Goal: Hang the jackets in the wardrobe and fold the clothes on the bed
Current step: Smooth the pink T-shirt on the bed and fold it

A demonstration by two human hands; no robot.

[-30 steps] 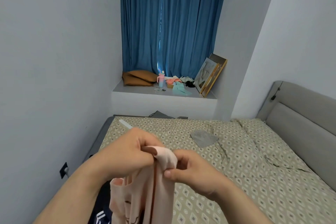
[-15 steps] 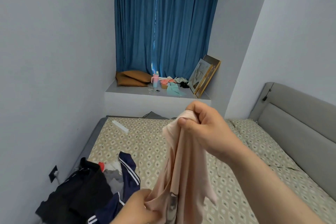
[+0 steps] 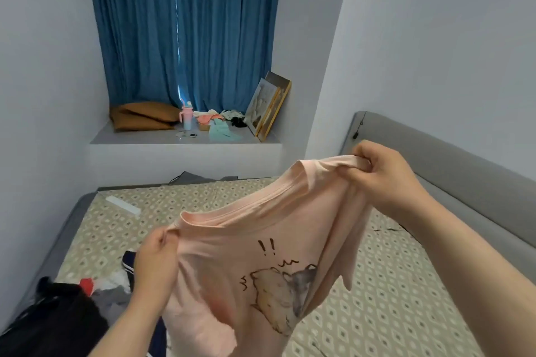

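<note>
Where a pink shirt [image 3: 232, 269] hangs, patterned bed [image 3: 391, 298], blue curtains [image 3: 185, 29], grey headboard [image 3: 464, 180]

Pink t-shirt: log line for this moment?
pale pink cartoon-print t-shirt spread above patterned bed | left hand pinches shoulder | right hand grips shoulder

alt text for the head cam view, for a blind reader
A pale pink T-shirt with a cartoon animal print is held up by its shoulders, left grip lower and right grip higher, over a beige diamond-patterned bed. A pile of dark clothes lies at the bed's left edge; blue curtains hang behind.
</note>
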